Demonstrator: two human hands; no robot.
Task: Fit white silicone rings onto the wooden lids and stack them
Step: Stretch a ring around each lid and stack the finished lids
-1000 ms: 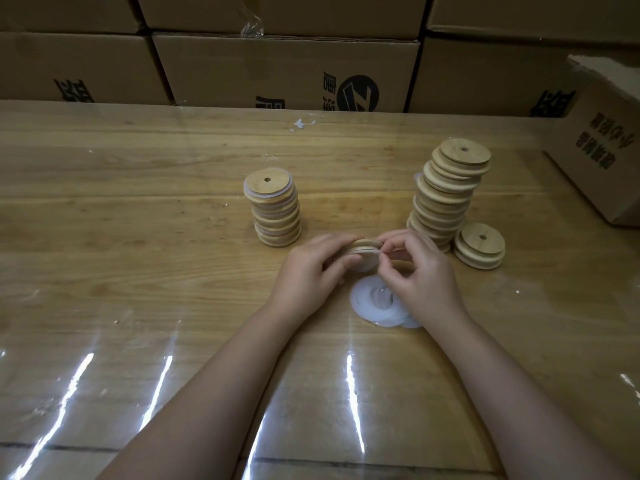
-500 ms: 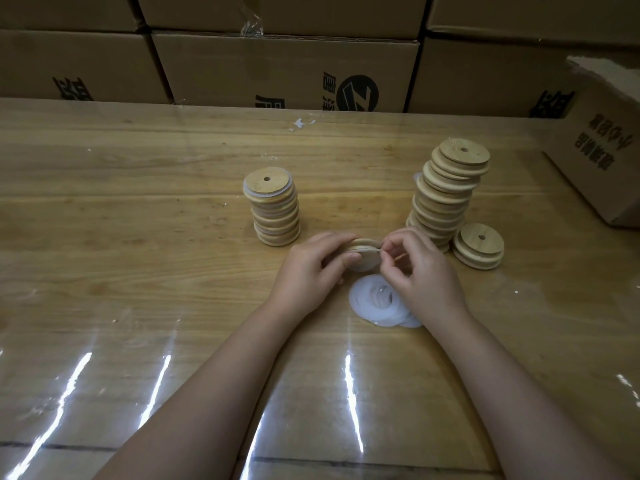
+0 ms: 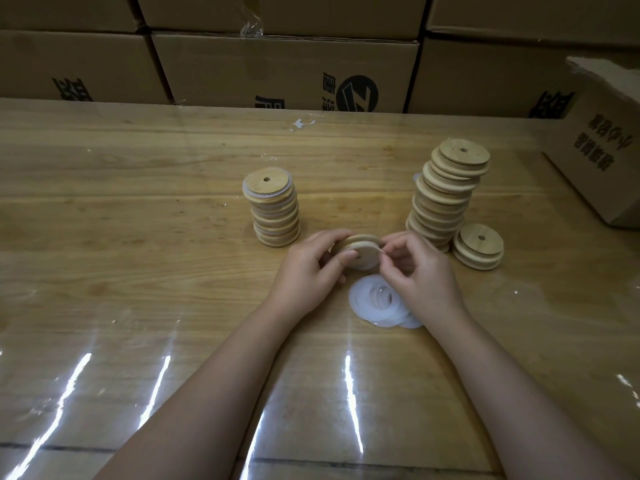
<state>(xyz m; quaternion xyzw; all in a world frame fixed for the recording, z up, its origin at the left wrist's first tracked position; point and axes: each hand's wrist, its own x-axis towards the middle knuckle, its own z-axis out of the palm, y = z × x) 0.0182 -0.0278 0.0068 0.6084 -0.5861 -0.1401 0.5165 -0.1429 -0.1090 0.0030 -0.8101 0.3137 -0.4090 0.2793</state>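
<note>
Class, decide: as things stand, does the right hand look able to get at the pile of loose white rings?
Probably yes: the pile lies uncovered close beside the right hand, though that hand is busy pinching the lid.

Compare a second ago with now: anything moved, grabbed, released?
The lid, held by the left hand, tipped slightly so its face shows more. The right hand edged in, pinching the white ring at the lid's right edge. Nothing grabbed or released. The ringed stack, tall stack, short stack and loose rings stayed put.
</note>
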